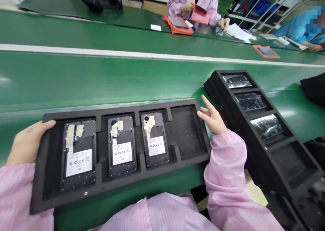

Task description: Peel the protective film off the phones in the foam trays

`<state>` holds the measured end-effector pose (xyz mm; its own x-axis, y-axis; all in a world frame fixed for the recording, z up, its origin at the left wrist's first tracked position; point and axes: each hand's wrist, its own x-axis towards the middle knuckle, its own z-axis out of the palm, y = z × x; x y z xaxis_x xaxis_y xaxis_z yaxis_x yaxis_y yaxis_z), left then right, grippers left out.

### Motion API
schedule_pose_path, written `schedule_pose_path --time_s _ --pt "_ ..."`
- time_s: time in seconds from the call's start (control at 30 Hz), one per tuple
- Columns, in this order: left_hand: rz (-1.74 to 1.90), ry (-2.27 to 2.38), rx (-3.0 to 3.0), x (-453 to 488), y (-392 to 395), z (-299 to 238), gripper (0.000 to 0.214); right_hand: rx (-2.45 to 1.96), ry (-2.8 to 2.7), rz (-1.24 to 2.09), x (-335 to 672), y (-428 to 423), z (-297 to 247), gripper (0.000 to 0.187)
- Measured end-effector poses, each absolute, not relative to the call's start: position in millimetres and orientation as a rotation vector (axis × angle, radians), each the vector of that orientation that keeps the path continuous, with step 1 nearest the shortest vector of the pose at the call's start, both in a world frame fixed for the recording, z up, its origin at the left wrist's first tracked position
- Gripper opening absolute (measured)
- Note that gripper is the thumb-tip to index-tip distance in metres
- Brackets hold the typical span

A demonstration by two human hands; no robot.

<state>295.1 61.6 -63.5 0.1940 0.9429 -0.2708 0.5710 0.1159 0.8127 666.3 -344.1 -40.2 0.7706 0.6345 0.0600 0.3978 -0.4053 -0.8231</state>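
Note:
A black foam tray (152, 171) lies across in front of me, slightly tilted. Three phones without back covers, the left one (78, 153), the middle one (122, 146) and the right one (155, 139), sit in its pockets, showing white battery labels and strips of beige tape. The tray's rightmost pocket (188, 132) holds nothing. My left hand (26, 141) grips the left end, thumb over the rim, other fingers hidden. At the right end, my right hand (213, 117) has its fingers spread, the fingertips at the tray's corner.
On the right stands a stack of black foam trays (228, 122), its top one holding phone parts in shiny film. Across the green bench (101, 75), a person in pink (188, 7) handles a red pouch (200, 14). Another person in blue (297, 24) works at the far right.

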Motion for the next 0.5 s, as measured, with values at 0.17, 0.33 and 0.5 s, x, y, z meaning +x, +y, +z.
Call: schedule_pose_path --time_s 0.17,0.33,0.5 --pt "0.549 1.476 1.729 316.5 37.9 -59.6 0.067 -2.482 -0.968 0.055 649.1 -333.7 -15.3 0.078" --pt "0.672 1.314 2.041 316.0 32.7 -59.7 0.057 -2.599 -1.308 0.012 559.0 -290.4 1.7 0.058" --pt "0.463 0.918 2.609 316.4 15.4 -53.3 0.035 -3.025 -1.111 0.256 491.6 -244.9 -13.0 0.076"
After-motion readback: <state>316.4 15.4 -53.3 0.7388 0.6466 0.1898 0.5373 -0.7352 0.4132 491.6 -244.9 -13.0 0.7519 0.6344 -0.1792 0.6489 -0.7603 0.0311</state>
